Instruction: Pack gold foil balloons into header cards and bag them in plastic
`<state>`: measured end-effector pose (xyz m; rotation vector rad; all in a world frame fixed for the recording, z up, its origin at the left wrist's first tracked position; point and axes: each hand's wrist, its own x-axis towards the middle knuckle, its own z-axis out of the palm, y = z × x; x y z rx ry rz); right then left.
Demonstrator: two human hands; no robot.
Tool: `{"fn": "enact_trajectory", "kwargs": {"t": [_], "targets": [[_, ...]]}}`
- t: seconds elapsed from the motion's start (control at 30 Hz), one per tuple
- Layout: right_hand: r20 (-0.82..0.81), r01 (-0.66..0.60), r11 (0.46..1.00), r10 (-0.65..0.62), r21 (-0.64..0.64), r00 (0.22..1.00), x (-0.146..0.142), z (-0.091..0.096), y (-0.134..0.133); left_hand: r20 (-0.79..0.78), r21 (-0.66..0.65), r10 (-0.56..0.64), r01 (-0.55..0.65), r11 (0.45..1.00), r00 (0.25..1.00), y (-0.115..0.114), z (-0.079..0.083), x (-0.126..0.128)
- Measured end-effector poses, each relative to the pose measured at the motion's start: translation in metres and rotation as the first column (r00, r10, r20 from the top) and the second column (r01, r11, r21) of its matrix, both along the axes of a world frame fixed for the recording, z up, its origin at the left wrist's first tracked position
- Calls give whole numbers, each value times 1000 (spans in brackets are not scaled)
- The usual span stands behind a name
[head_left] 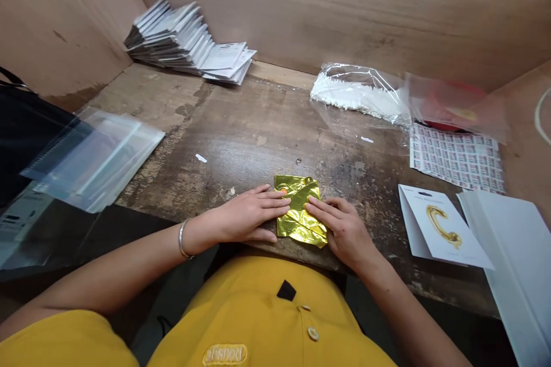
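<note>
A folded gold foil sheet [300, 210], probably a foil balloon, lies crumpled on the worn wooden table [241, 149] at the front edge. My left hand [252, 215] rests flat with its fingertips on the foil's left side, and a metal bangle [183, 239] circles that wrist. My right hand [340, 229] presses its fingers on the foil's right side. Neither hand closes around the foil. A small orange spot shows near the foil's top left corner.
Several white cards [185, 40] lie slumped against the back wall. Clear bags hold white material [357, 94] and something red [451, 106]. A printed label sheet [456, 157], a card with a gold letter [439, 226] and white sheets [503, 252] lie right; clear sleeves [94, 160] lie left.
</note>
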<state>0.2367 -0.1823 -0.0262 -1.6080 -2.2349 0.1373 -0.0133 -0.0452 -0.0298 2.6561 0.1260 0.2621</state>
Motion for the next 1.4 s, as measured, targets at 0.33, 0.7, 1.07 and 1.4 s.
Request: {"fn": "enact_trajectory", "kwargs": {"t": [0.33, 0.7, 1.07, 1.4], "targets": [[-181, 127, 992, -129, -24, 975, -18, -2, -7, 178, -8, 181, -183, 983, 967, -18, -1, 8], [-321, 237, 972, -227, -11, 919, -15, -1, 1, 170, -18, 363, -366, 931, 916, -27, -3, 16], [-114, 464, 885, -463, -13, 879, -29, -4, 15, -100, 104, 628, -620, 778, 772, -32, 17, 32], [126, 579, 815, -572, -24, 810, -32, 5, 25, 78, 272, 219, -232, 934, 973, -14, 0, 30]]}}
